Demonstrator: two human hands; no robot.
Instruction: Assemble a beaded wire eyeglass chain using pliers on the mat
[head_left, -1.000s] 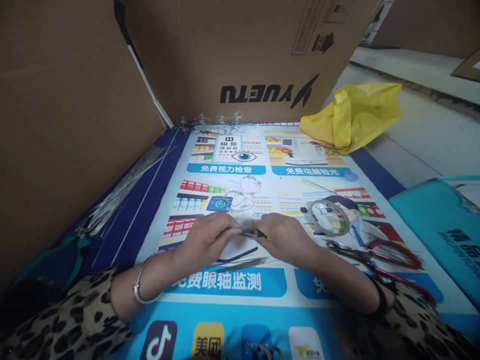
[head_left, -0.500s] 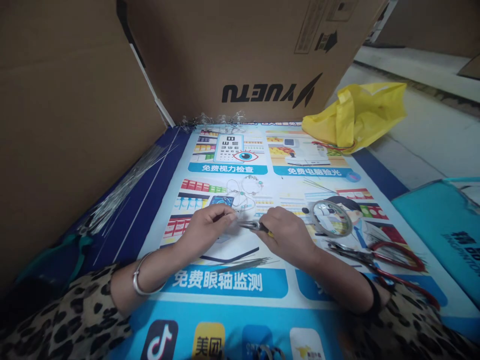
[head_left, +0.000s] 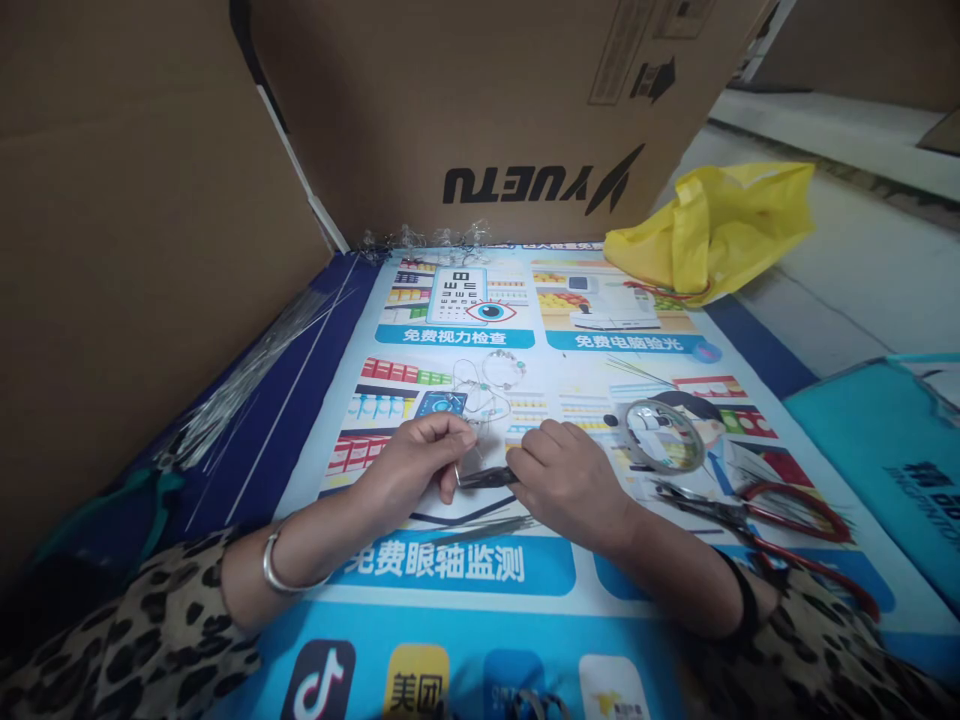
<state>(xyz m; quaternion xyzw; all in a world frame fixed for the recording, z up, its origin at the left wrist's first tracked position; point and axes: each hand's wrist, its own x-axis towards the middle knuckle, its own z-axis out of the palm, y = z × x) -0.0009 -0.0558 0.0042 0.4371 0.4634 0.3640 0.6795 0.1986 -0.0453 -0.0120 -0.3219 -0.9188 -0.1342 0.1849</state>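
Note:
My right hand (head_left: 566,480) is wrapped around a pair of pliers (head_left: 484,479), whose dark jaws point left. My left hand (head_left: 424,455) pinches a thin wire (head_left: 480,458) between thumb and fingers, and the plier tips reach to just beside those fingertips. Whether the jaws are closed on the wire is too small to make out. Beyond my hands lies a looped wire piece (head_left: 474,385), and touching it is a ring of beads (head_left: 505,370) with a few green ones.
Right of my hands lie a roll of clear tape (head_left: 664,437) and red-handled pliers (head_left: 795,512). Cut wires (head_left: 480,528) lie in front, with a wire bundle (head_left: 247,375) at left. Cardboard walls (head_left: 360,120) rise behind; a yellow bag (head_left: 712,235) sits far right.
The pliers have turned, their tips swinging left and down to beside my left fingers. My right hand has rolled and shifted slightly left; my left hand still pinches the wire.

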